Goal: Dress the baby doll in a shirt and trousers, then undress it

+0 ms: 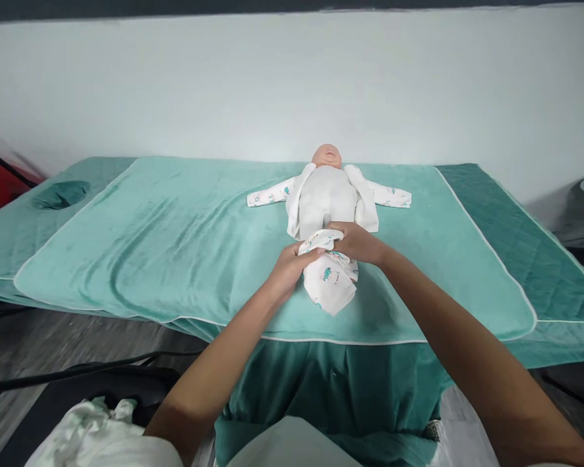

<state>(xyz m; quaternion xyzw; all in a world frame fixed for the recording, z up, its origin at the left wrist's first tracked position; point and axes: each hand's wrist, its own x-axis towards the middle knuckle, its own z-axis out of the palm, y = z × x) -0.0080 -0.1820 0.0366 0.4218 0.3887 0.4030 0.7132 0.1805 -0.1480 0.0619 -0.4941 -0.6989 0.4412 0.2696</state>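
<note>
A baby doll (327, 155) lies on its back with its head toward the wall. Its pale grey torso is bare in the middle, between the open front panels of a white printed baby jacket (392, 196), whose sleeves stretch out to both sides. At the doll's lower end, white printed baby pants (329, 288) are bunched up. My left hand (292, 267) grips their left edge, thumb on top. On the opposite edge, my right hand (355, 242) is closed around the gathered fabric. The doll's legs are hidden by cloth and hands.
A light green cover with white piping (141, 233) is spread over a padded massage bed (540, 253), which has a face hole (61, 194) at left. Behind stands a white wall (272, 84). Crumpled white cloth (97, 434) rests on a black seat (34, 421) at lower left.
</note>
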